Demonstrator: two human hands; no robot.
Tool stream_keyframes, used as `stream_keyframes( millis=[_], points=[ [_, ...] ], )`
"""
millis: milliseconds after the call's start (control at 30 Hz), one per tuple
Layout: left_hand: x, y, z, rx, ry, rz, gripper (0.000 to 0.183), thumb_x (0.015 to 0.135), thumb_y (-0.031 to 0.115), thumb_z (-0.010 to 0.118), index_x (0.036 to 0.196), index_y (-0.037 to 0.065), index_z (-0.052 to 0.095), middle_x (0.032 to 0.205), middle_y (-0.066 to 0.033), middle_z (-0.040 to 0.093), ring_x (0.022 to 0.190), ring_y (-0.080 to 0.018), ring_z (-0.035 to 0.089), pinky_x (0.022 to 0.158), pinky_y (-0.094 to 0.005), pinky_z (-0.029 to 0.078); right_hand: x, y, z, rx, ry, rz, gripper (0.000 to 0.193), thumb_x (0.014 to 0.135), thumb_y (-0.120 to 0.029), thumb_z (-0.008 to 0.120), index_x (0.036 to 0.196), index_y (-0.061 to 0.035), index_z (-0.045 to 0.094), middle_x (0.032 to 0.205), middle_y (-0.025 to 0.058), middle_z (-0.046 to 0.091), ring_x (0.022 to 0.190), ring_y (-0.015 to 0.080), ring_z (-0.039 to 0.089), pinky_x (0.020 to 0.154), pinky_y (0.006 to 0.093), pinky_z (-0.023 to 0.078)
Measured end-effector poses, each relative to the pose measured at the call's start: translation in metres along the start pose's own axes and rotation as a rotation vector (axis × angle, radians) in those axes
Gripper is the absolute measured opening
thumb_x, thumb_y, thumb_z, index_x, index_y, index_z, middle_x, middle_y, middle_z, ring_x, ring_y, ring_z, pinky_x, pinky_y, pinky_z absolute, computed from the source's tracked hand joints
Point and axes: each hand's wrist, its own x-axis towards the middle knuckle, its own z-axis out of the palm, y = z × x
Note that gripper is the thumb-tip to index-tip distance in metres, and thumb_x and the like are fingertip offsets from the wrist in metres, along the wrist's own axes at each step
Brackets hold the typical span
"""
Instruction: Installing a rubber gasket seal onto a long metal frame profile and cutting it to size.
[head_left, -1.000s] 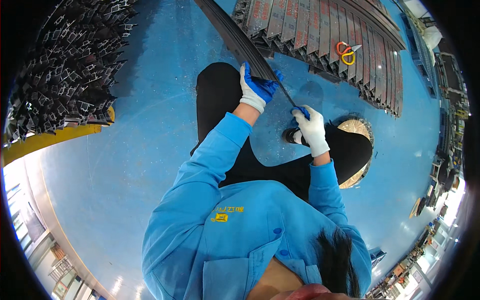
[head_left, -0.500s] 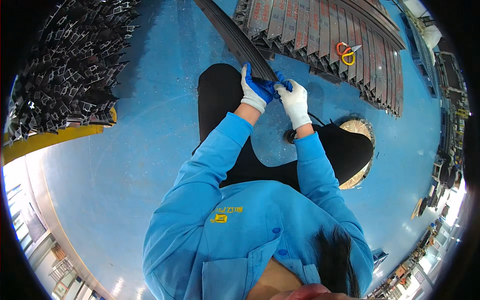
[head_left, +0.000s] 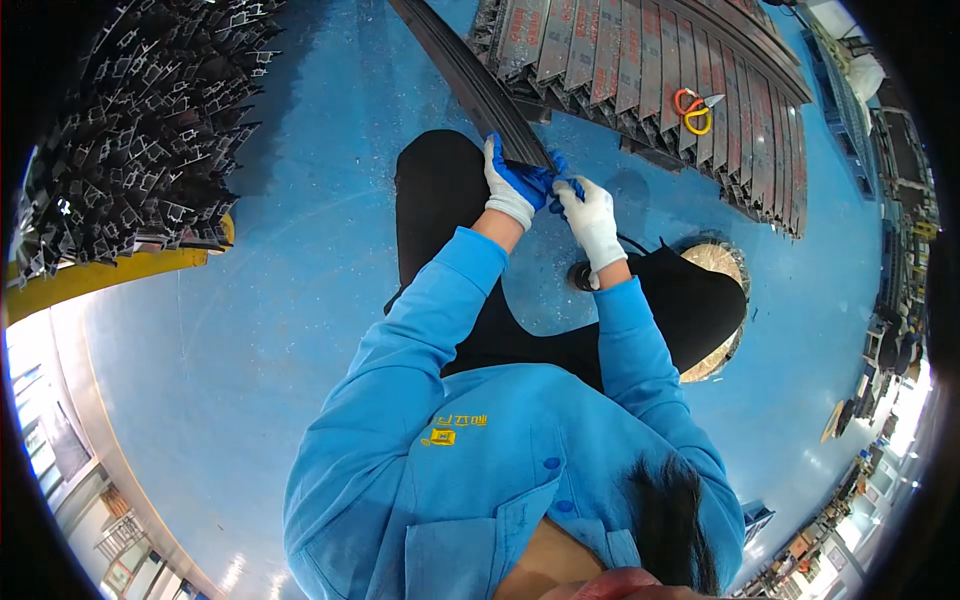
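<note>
A long black metal profile (head_left: pixel 470 85) slants from the top edge down to my gloved hands, its near end above the gap between my knees. My left hand (head_left: pixel 513 188), in a white glove with a blue coating, is closed around that end. My right hand (head_left: pixel 588 212), gloved alike, is beside the profile's end with fingers bent and pinched together. What those fingertips hold is too small to make out. A thin black strip (head_left: pixel 632 244) shows beyond my right wrist; whether it joins the profile is hidden.
To the right, a stack of profiles (head_left: pixel 640 70) with mitred ends carries orange-and-yellow-handled scissors (head_left: pixel 697 110). Many dark profiles (head_left: pixel 150 130) are piled at left above a yellow beam (head_left: pixel 110 282). A round pale seat (head_left: pixel 722 262) is by my right knee, on the blue floor (head_left: pixel 250 370).
My right hand has shifted slightly toward me and to the right. The left hand and the profile's near end have dipped a little toward me.
</note>
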Motion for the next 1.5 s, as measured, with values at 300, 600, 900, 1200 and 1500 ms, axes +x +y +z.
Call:
stream_keyframes(
  millis=[300, 600, 900, 1200, 1500],
  points=[
    [0.017, -0.003, -0.032, -0.095, -0.034, -0.064, 0.048, 0.082, 0.055, 0.049, 0.102, 0.013, 0.058, 0.090, -0.0115, 0.061, 0.080, -0.0304, 0.060, 0.072, -0.0464, 0.050, 0.012, 0.003, 0.008, 0.033, -0.080, 0.077, 0.039, 0.081, -0.031, 0.058, 0.095, 0.0047, 0.064, 0.079, 0.0181, 0.067, 0.071, 0.0340, 0.060, 0.067, 0.0372, 0.048],
    [0.016, 0.001, -0.031, -0.139, -0.018, -0.040, 0.046, 0.081, 0.055, 0.052, 0.099, 0.013, 0.058, 0.088, -0.0105, 0.061, 0.076, -0.0300, 0.059, 0.073, -0.0468, 0.050, 0.001, 0.013, -0.010, 0.045, -0.154, 0.023, 0.035, 0.081, -0.028, 0.058, 0.092, 0.0049, 0.064, 0.071, 0.0162, 0.065, 0.061, 0.0303, 0.058, 0.059, 0.0367, 0.046],
    [0.005, 0.000, -0.013, -0.116, 0.046, -0.038, 0.045, 0.082, 0.055, 0.052, 0.099, 0.013, 0.058, 0.086, -0.0095, 0.061, 0.076, -0.0288, 0.059, 0.075, -0.0475, 0.050, 0.005, 0.025, -0.006, 0.057, -0.129, 0.024, 0.035, 0.080, -0.026, 0.060, 0.098, 0.0045, 0.064, 0.070, 0.0143, 0.064, 0.059, 0.0282, 0.057, 0.060, 0.0329, 0.047],
    [0.007, -0.002, -0.016, -0.068, -0.003, -0.046, 0.047, 0.082, 0.056, 0.051, 0.102, 0.013, 0.058, 0.087, -0.0096, 0.061, 0.076, -0.0288, 0.060, 0.076, -0.0484, 0.050, 0.008, 0.016, -0.005, 0.102, -0.143, 0.030, 0.037, 0.079, -0.027, 0.063, 0.099, 0.0045, 0.064, 0.073, 0.0155, 0.066, 0.063, 0.0289, 0.060, 0.062, 0.0341, 0.048],
    [0.007, -0.004, -0.010, -0.090, 0.069, -0.003, 0.048, 0.082, 0.055, 0.052, 0.103, 0.013, 0.057, 0.088, -0.0104, 0.061, 0.076, -0.0293, 0.060, 0.075, -0.0489, 0.051, 0.007, 0.028, -0.011, 0.046, -0.122, -0.001, 0.038, 0.079, -0.028, 0.062, 0.099, 0.0044, 0.064, 0.074, 0.0161, 0.066, 0.064, 0.0293, 0.061, 0.062, 0.0345, 0.048]
  ],
)
